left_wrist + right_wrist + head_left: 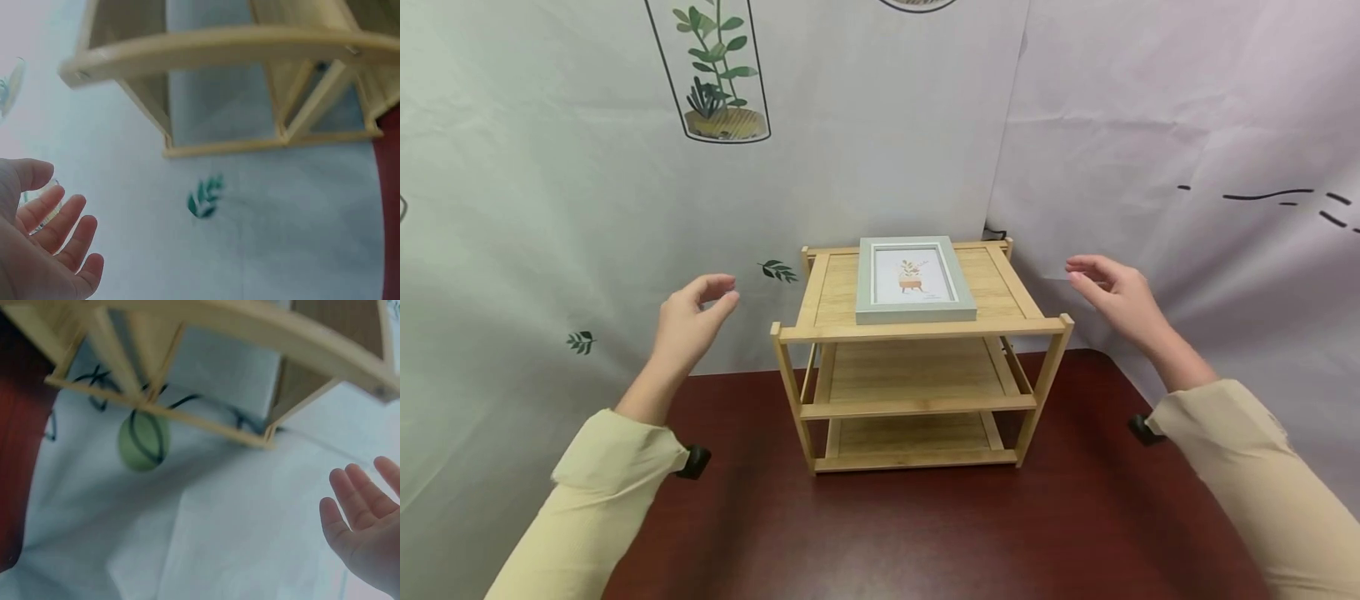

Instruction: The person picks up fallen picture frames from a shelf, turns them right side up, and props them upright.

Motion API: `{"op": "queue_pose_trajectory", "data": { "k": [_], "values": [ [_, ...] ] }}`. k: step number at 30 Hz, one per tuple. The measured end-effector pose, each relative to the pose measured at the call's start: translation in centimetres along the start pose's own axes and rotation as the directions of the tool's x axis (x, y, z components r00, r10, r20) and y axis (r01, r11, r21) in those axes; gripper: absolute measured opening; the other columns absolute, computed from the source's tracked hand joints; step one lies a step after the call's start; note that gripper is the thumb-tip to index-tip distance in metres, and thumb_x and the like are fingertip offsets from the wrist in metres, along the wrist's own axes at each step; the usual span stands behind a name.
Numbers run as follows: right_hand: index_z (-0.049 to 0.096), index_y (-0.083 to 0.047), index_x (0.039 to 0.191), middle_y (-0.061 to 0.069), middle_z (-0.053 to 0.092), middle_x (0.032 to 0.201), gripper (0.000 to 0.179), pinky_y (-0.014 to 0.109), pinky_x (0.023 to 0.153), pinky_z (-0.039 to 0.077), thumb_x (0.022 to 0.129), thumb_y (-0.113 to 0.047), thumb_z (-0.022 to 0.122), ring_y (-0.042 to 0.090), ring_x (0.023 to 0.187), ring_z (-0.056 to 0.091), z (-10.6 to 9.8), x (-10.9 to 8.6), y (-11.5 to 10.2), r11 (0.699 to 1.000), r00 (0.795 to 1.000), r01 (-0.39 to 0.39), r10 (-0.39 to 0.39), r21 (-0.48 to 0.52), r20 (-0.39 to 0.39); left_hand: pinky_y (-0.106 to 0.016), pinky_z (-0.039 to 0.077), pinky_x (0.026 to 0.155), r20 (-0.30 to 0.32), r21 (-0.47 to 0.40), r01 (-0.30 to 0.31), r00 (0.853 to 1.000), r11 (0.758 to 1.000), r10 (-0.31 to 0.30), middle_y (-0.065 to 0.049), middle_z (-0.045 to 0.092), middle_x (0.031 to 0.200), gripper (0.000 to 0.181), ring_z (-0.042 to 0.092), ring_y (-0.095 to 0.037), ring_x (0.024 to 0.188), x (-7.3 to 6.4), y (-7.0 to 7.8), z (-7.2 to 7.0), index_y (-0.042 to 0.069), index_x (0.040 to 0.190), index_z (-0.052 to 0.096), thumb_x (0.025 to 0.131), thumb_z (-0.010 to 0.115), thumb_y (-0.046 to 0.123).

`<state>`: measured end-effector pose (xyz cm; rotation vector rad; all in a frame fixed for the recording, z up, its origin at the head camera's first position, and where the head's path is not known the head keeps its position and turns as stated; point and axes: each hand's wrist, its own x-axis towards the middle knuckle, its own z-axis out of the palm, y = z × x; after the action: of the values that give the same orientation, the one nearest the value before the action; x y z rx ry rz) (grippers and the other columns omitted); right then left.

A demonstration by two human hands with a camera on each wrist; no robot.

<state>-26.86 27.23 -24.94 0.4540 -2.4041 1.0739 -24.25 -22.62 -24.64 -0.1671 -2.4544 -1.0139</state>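
A picture frame (pixel 964 287) with a pale grey-green border lies flat on the top shelf of a light wooden rack (pixel 917 407). Behind its glass is a print of a potted plant. To the left of the rack my left hand (pixel 688 321) hovers with relaxed fingers, holding nothing. My right hand (pixel 1116 296) is raised on the other side, also holding nothing and apart from the rack. In the left wrist view, the left hand's fingers (pixel 59 228) spread loosely below the rack's side rail (pixel 219 49). The right hand's fingers (pixel 353 500) look much the same in the right wrist view.
The three-tier rack stands on a dark red table (pixel 887 533). A pale cloth backdrop (pixel 880 167) printed with plants and leaves hangs close behind it. Dark wrist devices (pixel 694 461) sit at both cuffs.
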Motion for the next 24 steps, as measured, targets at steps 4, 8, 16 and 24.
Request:
{"op": "queue_pose_trajectory", "data": {
  "k": [4, 8, 16, 24],
  "values": [
    [0.056, 0.001, 0.113, -0.030, 0.055, 0.092, 0.035, 0.005, 0.068, 0.040, 0.088, -0.023, 0.053, -0.014, 0.078, 0.053, 0.8, 1.2, -1.7, 0.998, 1.000, 0.014, -0.014, 0.065, 0.003, -0.037, 0.043, 0.082, 0.002, -0.044, -0.010, 1.000, 0.999, 0.010, -0.014, 0.059, 0.110, 0.038, 0.053, -0.022, 0.099, 0.9, 1.4, 0.7, 0.006, 0.116, 0.055, 0.089, 0.049, 0.032],
    [0.057, 0.001, 0.112, -0.028, 0.055, 0.087, 0.034, 0.008, 0.067, 0.041, 0.086, -0.021, 0.055, -0.011, 0.077, 0.054, 1.8, 2.4, -3.1, 0.996, 1.000, 0.014, -0.016, 0.090, 0.013, -0.029, 0.042, 0.075, 0.028, -0.074, -0.008, 1.000, 0.997, 0.010, -0.012, 0.061, 0.106, 0.036, 0.055, -0.019, 0.094, 1.7, 3.0, 1.6, 0.008, 0.117, 0.054, 0.088, 0.051, 0.029],
    [0.058, -0.002, 0.111, 0.015, 0.062, 0.104, 0.034, 0.015, 0.073, 0.041, 0.086, -0.025, 0.055, -0.005, 0.079, 0.052, 4.5, 4.1, -5.0, 0.996, 0.997, -0.047, 0.042, 0.082, 0.060, -0.037, 0.045, 0.082, 0.109, -0.151, 0.000, 0.994, 0.989, 0.017, -0.013, 0.062, 0.104, 0.039, 0.057, -0.023, 0.097, 3.1, 5.7, 3.8, 0.010, 0.123, 0.049, 0.087, 0.053, 0.023],
    [0.056, 0.000, 0.111, 0.018, 0.059, 0.108, 0.033, 0.025, 0.077, 0.040, 0.086, -0.021, 0.055, 0.017, 0.088, 0.055, 6.9, 5.2, -5.8, 0.990, 0.988, -0.098, 0.084, 0.105, 0.129, -0.027, 0.046, 0.070, 0.159, -0.199, 0.062, 0.987, 0.978, -0.030, -0.011, 0.060, 0.102, 0.043, 0.057, -0.019, 0.089, 4.1, 7.4, 5.9, 0.012, 0.125, 0.047, 0.083, 0.055, 0.020]
  ]
}}
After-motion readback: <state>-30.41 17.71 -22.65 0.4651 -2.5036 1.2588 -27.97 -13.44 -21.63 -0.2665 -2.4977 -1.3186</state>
